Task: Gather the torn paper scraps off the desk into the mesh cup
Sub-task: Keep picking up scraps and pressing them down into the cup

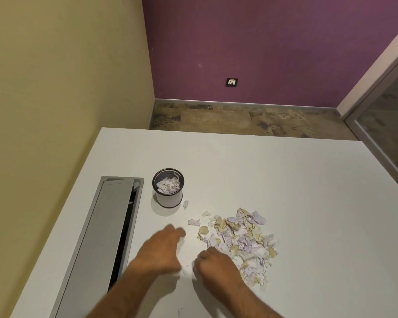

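I am seeing the left hand (164, 245) blurred (grasp unclear), the right hand (213, 260) curling its fingers on scraps (241, 239) mid-table (308, 203); the mesh cup (168, 188) is standing near the cable tray (110, 226).

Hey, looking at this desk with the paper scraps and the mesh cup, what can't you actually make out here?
Head view only:
- Left hand: motion-blurred, so whether it holds a scrap is unclear.
- Right hand: fingers curl under, hiding any paper beneath.
- Mesh cup: its depth and fill are hidden by the crumpled paper on top.
- Paper scraps: printing too small to read.
- Cable tray: inside of the slot is dark.
- Both forearms are cut off by the bottom edge.
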Demonstrator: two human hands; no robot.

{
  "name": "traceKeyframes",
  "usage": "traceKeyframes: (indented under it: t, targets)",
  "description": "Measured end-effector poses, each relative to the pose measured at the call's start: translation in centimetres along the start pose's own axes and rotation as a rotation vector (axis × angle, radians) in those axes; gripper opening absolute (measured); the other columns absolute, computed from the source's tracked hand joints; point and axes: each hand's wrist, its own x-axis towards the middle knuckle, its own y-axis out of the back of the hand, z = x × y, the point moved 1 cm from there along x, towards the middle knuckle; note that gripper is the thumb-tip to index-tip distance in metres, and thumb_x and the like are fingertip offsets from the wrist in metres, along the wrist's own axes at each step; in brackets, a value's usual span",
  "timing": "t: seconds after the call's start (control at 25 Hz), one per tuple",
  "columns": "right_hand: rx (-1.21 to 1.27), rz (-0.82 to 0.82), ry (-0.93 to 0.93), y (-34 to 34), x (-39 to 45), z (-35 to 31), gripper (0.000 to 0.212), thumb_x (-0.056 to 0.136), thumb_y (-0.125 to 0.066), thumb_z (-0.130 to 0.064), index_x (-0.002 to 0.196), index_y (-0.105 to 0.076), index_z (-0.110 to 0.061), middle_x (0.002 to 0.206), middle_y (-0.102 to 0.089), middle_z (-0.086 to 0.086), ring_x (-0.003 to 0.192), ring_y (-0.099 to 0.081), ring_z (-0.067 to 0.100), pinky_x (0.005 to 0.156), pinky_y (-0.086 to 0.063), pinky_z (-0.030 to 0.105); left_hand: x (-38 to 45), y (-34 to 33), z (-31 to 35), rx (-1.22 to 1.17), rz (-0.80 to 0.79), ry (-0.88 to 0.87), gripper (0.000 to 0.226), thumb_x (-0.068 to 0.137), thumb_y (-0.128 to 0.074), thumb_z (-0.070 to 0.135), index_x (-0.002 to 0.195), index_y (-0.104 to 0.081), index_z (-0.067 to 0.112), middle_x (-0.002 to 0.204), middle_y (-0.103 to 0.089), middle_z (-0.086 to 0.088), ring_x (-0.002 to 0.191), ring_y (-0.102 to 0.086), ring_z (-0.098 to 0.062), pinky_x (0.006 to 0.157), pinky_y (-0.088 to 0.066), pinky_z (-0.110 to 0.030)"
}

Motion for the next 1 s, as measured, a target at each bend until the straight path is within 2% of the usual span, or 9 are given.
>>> traceKeyframes:
  t: [0.08, 0.2, 0.28, 0.44, 0.56, 0.64, 0.72, 0.84, 1.0]
  targets:
    - [0.104, 0.023, -0.009, -0.4, 0.1, 0.6, 0.018, 0.080, -0.050, 0.000, 0.087, -0.065, -0.005, 0.090, -0.066, 0.013, 0.089, -0.058, 0.034, 0.061, -0.040, 0.037, -1.1, -3.0, -0.4, 0.001, -0.074, 0.037, 0.092, 0.047, -0.084, 0.037, 0.125, -0.037, 0.035, 0.116, -0.040, 0.009, 0.105, -0.045, -0.015, 0.088, -0.049, -0.032]
    - [0.468, 0.159, -0.130, -0.1, -0.6, 1.7, 0.026, 0.081, -0.050, -0.011, 0.089, -0.074, -0.017, 0.092, -0.074, -0.002, 0.088, -0.065, 0.015, 0.074, -0.050, 0.027, -1.4, -5.5, 0.6, -0.074, 0.092, -0.036, 0.108, 0.043, -0.081, 0.044, 0.138, -0.033, 0.029, 0.121, -0.040, 0.007, 0.101, -0.043, -0.014, 0.084, -0.046, -0.025]
    - [0.817, 0.280, -0.282, 0.4, -1.4, 2.2, 0.021, 0.079, -0.061, -0.011, 0.081, -0.078, -0.023, 0.079, -0.076, -0.010, 0.072, -0.066, 0.003, 0.067, -0.050, 0.017, -1.0, -6.2, 1.7, -0.146, 0.167, -0.108, 0.111, 0.043, -0.075, 0.051, 0.142, -0.033, 0.025, 0.122, -0.041, 0.007, 0.101, -0.044, -0.013, 0.085, -0.045, -0.023]
    - [1.318, 0.476, -0.551, 1.5, -2.8, 3.3, 0.025, 0.073, -0.076, 0.002, 0.066, -0.079, -0.022, 0.064, -0.075, 0.001, 0.052, -0.063, 0.010, 0.050, -0.049, 0.019, 0.7, -6.3, 4.1, -0.233, 0.141, -0.132, 0.119, 0.036, -0.060, 0.074, 0.144, -0.031, 0.032, 0.124, -0.039, 0.010, 0.107, -0.042, -0.012, 0.090, -0.042, -0.023]
    - [1.509, 0.598, -0.611, 2.7, -3.1, 4.5, 0.026, 0.068, -0.077, 0.014, 0.064, -0.078, -0.012, 0.063, -0.074, 0.007, 0.054, -0.067, 0.010, 0.050, -0.050, 0.016, 1.4, -6.7, 5.7, -0.182, 0.159, -0.122, 0.106, 0.040, -0.057, 0.073, 0.138, -0.040, 0.035, 0.123, -0.042, 0.010, 0.106, -0.044, -0.014, 0.086, -0.044, -0.024]
    - [1.597, 0.633, -0.623, 3.4, -3.1, 5.1, 0.026, 0.066, -0.076, 0.018, 0.065, -0.078, -0.008, 0.063, -0.074, 0.010, 0.055, -0.068, 0.012, 0.051, -0.052, 0.017, 1.6, -7.3, 6.1, -0.200, 0.172, -0.117, 0.083, 0.049, -0.061, 0.065, 0.123, -0.054, 0.029, 0.115, -0.047, 0.007, 0.101, -0.048, -0.017, 0.082, -0.047, -0.028]
    - [1.561, 0.638, -0.633, 3.7, -2.9, 5.7, 0.024, 0.066, -0.079, 0.013, 0.067, -0.078, -0.010, 0.067, -0.075, 0.010, 0.059, -0.069, 0.015, 0.055, -0.054, 0.022, 1.7, -7.8, 6.1, -0.285, 0.182, -0.116, 0.055, 0.062, -0.071, 0.048, 0.110, -0.063, 0.023, 0.106, -0.051, 0.004, 0.096, -0.051, -0.018, 0.082, -0.047, -0.031]
    - [1.456, 0.618, -0.642, 4.2, -2.0, 6.3, 0.023, 0.066, -0.081, 0.007, 0.070, -0.079, -0.015, 0.071, -0.076, 0.004, 0.066, -0.071, 0.016, 0.063, -0.054, 0.027, 1.4, -8.3, 5.7, -0.508, 0.258, -0.076, 0.029, 0.070, -0.078, 0.025, 0.098, -0.072, 0.019, 0.093, -0.058, 0.005, 0.087, -0.057, -0.015, 0.079, -0.048, -0.028]
    - [1.465, 0.576, -0.556, 6.2, -0.1, 6.2, 0.022, 0.068, -0.081, 0.005, 0.071, -0.079, -0.016, 0.075, -0.077, 0.003, 0.070, -0.074, 0.020, 0.067, -0.058, 0.030, 0.6, -8.3, 4.8, -0.596, 0.372, -0.020, 0.016, 0.076, -0.076, 0.011, 0.091, -0.076, 0.012, 0.091, -0.072, -0.002, 0.089, -0.066, -0.019, 0.084, -0.053, -0.036]
